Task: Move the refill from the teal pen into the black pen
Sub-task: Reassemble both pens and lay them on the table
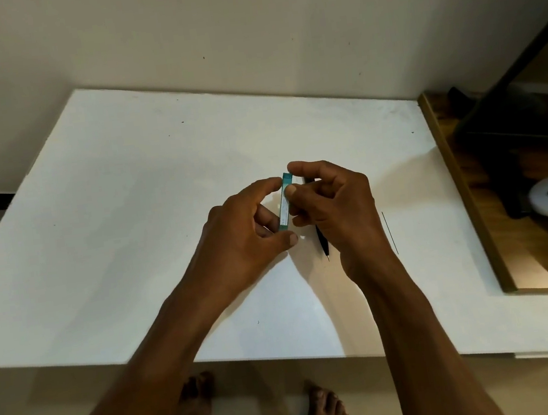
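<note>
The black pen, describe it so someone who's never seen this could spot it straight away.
On the white table, look under the right hand. The black pen pokes out below it, tip toward the person. It is thin and dark, unlike the flat teal item held between both hands.

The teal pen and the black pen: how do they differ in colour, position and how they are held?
The teal pen is bright teal; the black pen is dark. The teal pen is pinched by both the left hand and the right hand, between them; the black pen is mostly hidden under the right hand, only its lower end and tip showing. Both run roughly away from the person, above the white table.
</note>
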